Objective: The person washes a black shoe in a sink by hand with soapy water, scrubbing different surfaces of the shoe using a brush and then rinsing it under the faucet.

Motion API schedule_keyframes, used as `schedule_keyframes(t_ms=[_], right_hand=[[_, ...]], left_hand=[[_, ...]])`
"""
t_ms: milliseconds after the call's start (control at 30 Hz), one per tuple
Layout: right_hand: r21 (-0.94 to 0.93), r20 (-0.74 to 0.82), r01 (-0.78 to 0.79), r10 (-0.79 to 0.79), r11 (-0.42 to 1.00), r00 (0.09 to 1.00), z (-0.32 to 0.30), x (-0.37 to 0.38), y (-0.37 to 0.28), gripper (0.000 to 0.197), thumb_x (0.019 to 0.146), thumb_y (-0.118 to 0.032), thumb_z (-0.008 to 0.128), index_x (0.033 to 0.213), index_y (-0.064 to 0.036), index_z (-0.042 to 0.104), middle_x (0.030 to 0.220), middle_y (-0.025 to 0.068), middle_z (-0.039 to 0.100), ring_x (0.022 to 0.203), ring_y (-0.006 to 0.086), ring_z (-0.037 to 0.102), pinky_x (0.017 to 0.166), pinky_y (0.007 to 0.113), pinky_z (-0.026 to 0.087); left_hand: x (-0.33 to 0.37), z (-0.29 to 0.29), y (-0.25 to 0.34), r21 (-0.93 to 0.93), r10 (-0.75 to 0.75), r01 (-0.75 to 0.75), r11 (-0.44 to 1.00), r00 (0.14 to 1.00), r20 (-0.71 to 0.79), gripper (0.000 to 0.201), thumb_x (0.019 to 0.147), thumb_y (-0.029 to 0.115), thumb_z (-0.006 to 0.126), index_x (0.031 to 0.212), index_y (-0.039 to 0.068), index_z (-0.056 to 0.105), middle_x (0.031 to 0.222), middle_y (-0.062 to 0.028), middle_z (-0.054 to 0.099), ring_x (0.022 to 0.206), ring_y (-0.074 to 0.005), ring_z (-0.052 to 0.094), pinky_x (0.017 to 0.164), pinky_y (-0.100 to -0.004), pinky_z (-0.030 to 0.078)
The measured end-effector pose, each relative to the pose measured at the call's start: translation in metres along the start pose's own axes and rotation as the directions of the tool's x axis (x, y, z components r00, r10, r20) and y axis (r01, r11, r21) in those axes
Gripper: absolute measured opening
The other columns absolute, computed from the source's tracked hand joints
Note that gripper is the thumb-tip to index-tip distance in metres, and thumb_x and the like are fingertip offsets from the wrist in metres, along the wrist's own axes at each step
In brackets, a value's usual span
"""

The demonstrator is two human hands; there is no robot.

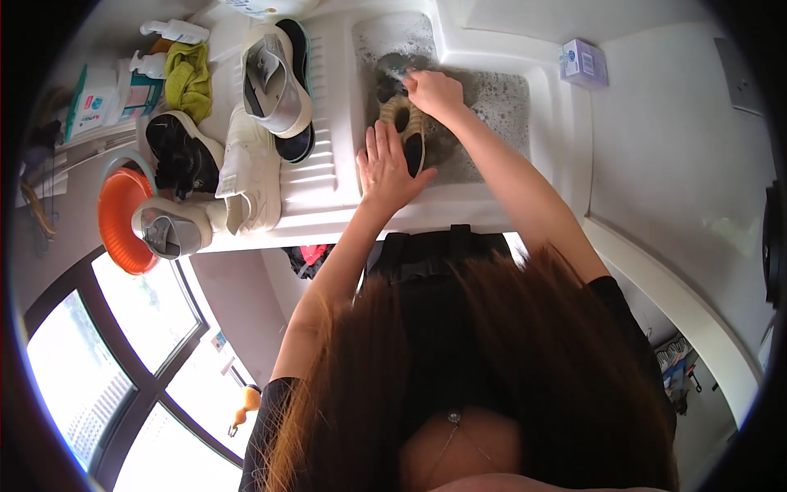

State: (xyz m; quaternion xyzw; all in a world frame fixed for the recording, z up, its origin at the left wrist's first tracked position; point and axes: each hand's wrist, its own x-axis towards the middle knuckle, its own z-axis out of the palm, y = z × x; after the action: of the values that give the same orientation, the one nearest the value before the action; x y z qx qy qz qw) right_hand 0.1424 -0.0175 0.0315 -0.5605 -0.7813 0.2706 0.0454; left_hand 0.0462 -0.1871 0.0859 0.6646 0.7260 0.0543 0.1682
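Observation:
A dark shoe (416,152) with a beige ridged sole edge lies in the soapy sink (537,123), its far end wet and dark. My left hand (388,166) lies across the shoe's near part, fingers along its left side and thumb out to the right, holding it. Over the far end, my right hand (434,92) is closed around a small bluish thing (399,74) that looks like a brush; most of it is hidden by the fingers and suds. Grey, foamy water (504,102) surrounds the shoe.
Left of the sink, a ribbed drainboard (324,176) carries a silver-grey shoe (280,78), white shoes (250,168) and a black shoe (176,152). An orange basin (123,221), a green cloth (188,82) and bottles stand farther left. A lilac box (584,64) sits on the right ledge.

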Motion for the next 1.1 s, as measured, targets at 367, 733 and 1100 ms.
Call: schedule_keyframes(t_ms=[367, 733, 1100], right_hand=[[-0.001, -0.067, 0.038, -0.038, 0.999, 0.997, -0.024, -0.092, -0.01, 0.038, 0.095, -0.032, 0.054, 0.13, -0.0203, 0.059, 0.077, 0.0149, 0.068, 0.067, 0.0348, 0.067, 0.06, 0.047, 0.054], [0.257, 0.043, -0.141, 0.134, 0.956, 0.99, -0.028, -0.206, -0.031, 0.037, 0.093, -0.037, 0.056, 0.126, -0.0216, 0.064, 0.081, 0.0184, 0.067, 0.074, 0.0378, 0.065, 0.064, 0.048, 0.051], [0.348, -0.38, -0.217, 0.349, 0.912, 0.856, 0.032, -0.124, 0.07, 0.037, 0.098, -0.033, 0.047, 0.124, -0.0085, 0.057, 0.087, 0.0217, 0.066, 0.082, 0.0453, 0.062, 0.074, 0.054, 0.048]], left_hand=[[-0.009, 0.014, -0.021, -0.212, -0.036, 0.018, 0.977, 0.996, -0.082, 0.131, 0.054, 0.054, 0.086, 0.144, -0.014, 0.02, 0.138, -0.0309, 0.034, 0.129, -0.0439, 0.033, 0.11, -0.0488, 0.027], [-0.005, 0.025, -0.019, -0.292, -0.022, 0.022, 0.956, 1.0, 0.005, 0.126, 0.063, 0.051, 0.082, 0.15, -0.006, 0.01, 0.149, -0.0353, 0.021, 0.134, -0.0493, 0.03, 0.112, -0.0503, 0.027], [0.02, 0.014, 0.019, -0.338, -0.247, 0.239, 0.91, 0.969, 0.019, 0.135, 0.061, 0.058, 0.083, 0.152, 0.0, 0.001, 0.154, -0.0346, 0.006, 0.142, -0.0485, 0.015, 0.111, -0.0558, 0.025]])
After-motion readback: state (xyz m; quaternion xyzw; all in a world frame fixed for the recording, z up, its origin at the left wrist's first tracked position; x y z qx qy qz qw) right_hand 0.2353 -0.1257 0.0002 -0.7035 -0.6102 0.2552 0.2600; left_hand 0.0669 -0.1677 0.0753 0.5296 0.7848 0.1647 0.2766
